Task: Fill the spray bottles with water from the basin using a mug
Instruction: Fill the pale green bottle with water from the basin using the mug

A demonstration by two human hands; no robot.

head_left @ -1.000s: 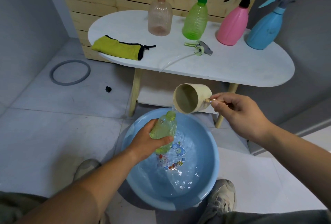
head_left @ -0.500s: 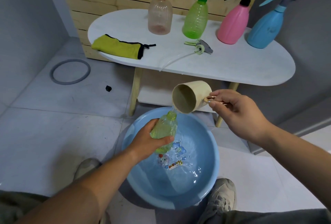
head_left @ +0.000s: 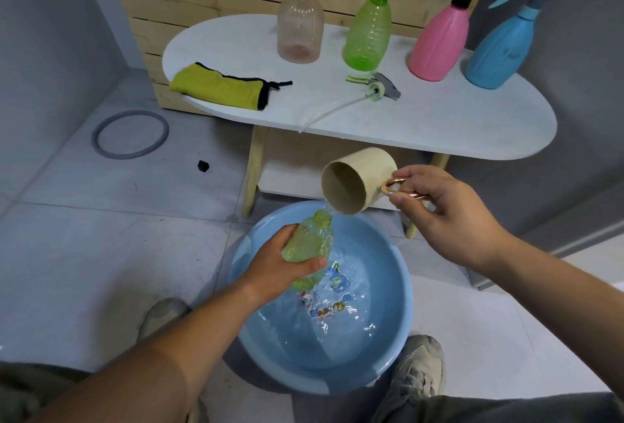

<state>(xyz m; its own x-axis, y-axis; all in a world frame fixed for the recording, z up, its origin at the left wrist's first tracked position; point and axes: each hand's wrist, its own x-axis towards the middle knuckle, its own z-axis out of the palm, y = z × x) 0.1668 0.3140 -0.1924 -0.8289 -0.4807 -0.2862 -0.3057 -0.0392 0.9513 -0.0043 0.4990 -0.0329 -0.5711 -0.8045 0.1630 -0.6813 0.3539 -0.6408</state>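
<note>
My left hand [head_left: 282, 262] grips a small yellow-green bottle [head_left: 310, 243] with no spray head, tilted over the blue basin [head_left: 401, 314] of water. My right hand [head_left: 435, 211] pinches the copper handle of a cream mug [head_left: 358, 182], tipped on its side above the bottle's open neck. A thin stream of water runs from the mug's rim to the neck. The bottle's loose spray head [head_left: 378, 88] with its tube lies on the white table [head_left: 439, 125].
On the table stand a clear brown-topped spray bottle [head_left: 300, 30], a green one [head_left: 369, 35], a pink one [head_left: 442, 41] and a blue one [head_left: 499, 47]; a yellow cloth [head_left: 219, 90] lies at its left. A grey ring [head_left: 131, 133] lies on the floor. My shoes flank the basin.
The mug has tipped further and risen slightly while the stream keeps running into the bottle. My left hand with the bottle has stayed in place.
</note>
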